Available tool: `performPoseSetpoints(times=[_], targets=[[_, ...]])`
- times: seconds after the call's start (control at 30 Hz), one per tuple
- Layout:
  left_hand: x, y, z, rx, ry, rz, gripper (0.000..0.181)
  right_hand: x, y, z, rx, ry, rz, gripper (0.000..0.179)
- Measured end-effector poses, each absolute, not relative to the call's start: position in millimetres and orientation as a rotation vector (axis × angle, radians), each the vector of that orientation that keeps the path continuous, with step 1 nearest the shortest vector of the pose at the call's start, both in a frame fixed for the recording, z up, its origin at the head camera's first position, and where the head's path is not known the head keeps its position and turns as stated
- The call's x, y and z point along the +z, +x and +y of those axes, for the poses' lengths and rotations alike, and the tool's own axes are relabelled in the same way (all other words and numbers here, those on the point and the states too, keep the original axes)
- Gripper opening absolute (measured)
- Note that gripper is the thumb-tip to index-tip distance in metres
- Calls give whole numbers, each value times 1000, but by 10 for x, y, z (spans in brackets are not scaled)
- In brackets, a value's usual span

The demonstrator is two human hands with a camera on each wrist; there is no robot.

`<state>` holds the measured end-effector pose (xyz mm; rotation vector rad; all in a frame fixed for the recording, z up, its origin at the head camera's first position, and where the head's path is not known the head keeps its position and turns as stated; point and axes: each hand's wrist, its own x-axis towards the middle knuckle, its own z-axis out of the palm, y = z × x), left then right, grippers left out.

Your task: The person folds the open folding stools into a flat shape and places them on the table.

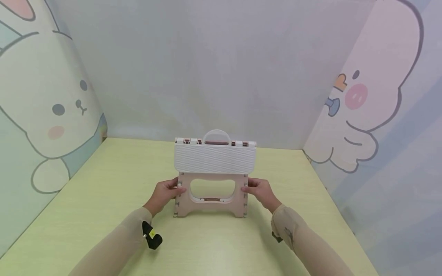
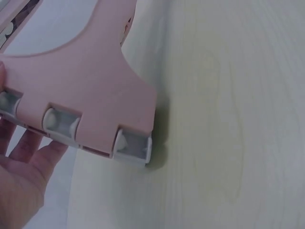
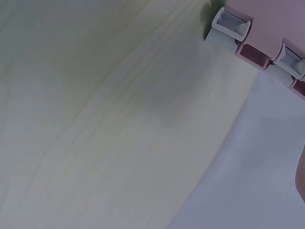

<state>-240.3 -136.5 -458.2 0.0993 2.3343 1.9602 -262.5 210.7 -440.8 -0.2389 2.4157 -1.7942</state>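
Observation:
A pink and white folding step stool [image 1: 214, 157] stands upright near the middle of the table, partly folded. Its white woven-textured top panel hangs down over the upper front, with a rounded handle rising above. Below, a pink leg panel shows a wide oval opening. My left hand [image 1: 165, 193] grips the left edge of that panel, thumb in front and fingers behind. On the opposite edge my right hand [image 1: 261, 191] holds it the same way. In the left wrist view the pink leg [image 2: 95, 81] shows white hinge pieces along its side, with the left hand [image 2: 24, 176] curled behind them.
The pale yellow wooden table [image 1: 214, 245] carries the stool. A plain grey-white wall [image 1: 221, 69] rises behind it. Side walls bear cartoon figures, a rabbit [image 1: 51, 96] at left and a pink-cheeked character [image 1: 376, 76] at right. A black wrist device [image 1: 152, 235] hangs under the left sleeve.

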Motion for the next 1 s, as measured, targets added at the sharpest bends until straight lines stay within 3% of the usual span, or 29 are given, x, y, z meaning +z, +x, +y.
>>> performPoseSetpoints(times=[1.0], targets=[[-4579, -2389, -1387, 1906, 131, 2349, 54, -4399, -2619, 2098, -1732, -221, 2472, 36]])
